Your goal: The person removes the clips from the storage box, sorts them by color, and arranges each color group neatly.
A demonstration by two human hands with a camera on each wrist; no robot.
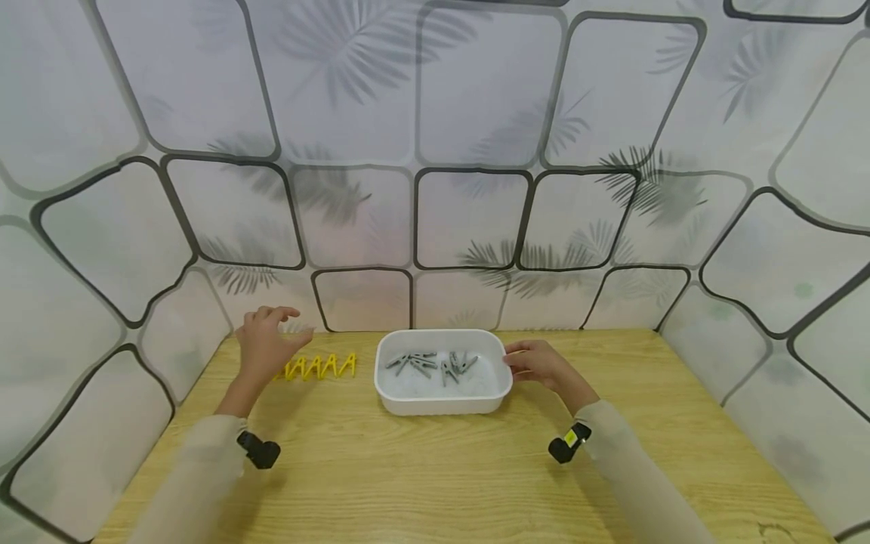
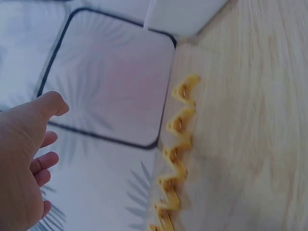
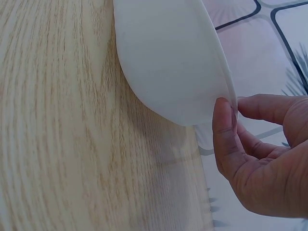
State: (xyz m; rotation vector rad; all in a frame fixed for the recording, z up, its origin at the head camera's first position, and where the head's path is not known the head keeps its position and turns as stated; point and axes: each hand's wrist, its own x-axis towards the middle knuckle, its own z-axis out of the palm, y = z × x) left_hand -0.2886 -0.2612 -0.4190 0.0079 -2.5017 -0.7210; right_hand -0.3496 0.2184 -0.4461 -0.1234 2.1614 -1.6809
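Note:
A white plastic tub [image 1: 442,406] sits on the wooden table, with several grey clothespins [image 1: 420,363] lying loosely inside it. My right hand [image 1: 540,365] is at the tub's right end, and in the right wrist view its thumb and index finger pinch the rim of the tub [image 3: 168,62]. My left hand [image 1: 263,347] is raised off the table to the left, its fingers loosely bent around nothing. Beside and below it, a zigzag row of yellow clothespins [image 1: 331,366] stands on the table; the left wrist view shows the yellow clothespins [image 2: 173,159] away from the left hand [image 2: 24,154].
The wooden table [image 1: 408,483] ends at the back against a patterned cloth wall [image 1: 469,219], with more of this cloth at both sides. Small black cameras [image 1: 260,450] are worn on both wrists. The tub stands right of the yellow row, with a gap between them.

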